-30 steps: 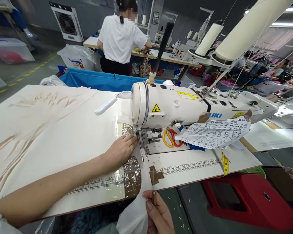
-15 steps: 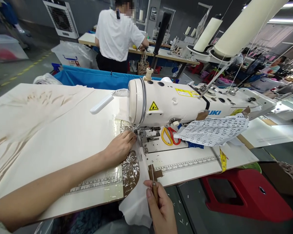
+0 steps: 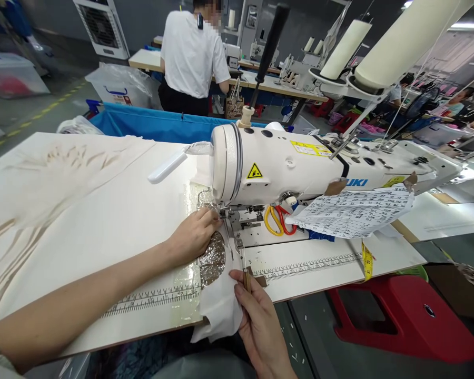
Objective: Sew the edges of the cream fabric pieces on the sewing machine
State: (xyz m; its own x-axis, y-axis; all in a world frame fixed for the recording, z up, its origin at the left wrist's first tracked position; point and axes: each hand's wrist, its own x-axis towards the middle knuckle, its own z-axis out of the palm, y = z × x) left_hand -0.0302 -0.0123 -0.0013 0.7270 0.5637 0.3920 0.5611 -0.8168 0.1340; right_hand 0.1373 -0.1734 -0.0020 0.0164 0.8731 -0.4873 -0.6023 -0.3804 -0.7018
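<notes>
Close to the needle of a white sewing machine (image 3: pixel 276 163), my left hand (image 3: pixel 195 231) lies with bent fingers together, fingertips on the upper end of white fabric (image 3: pixel 220 305). The exact grip is partly hidden. Beneath that hand a shiny brown patch (image 3: pixel 213 258) shows on the table. The fabric runs from the presser foot and hangs over the front table edge. My right hand (image 3: pixel 260 321) is closed around an awl (image 3: pixel 246 276) with a wooden handle, its thin metal tip pointing towards the machine. The same hand touches the fabric's right side.
Yellow-and-red-handled scissors (image 3: pixel 278 220) lie under the machine arm, beside a printed paper sheet (image 3: pixel 351 210). A ruler strip (image 3: pixel 312 267) runs along the table, where a yellow tape measure (image 3: pixel 366 260) hangs. A red stool (image 3: pixel 403 316) stands right; a co-worker (image 3: pixel 193 52) is behind.
The white fabric has shifted up towards the machine and left, covering the brown patch's lower part. My right hand with the awl has moved forward a little. The co-worker's arm has lowered.
</notes>
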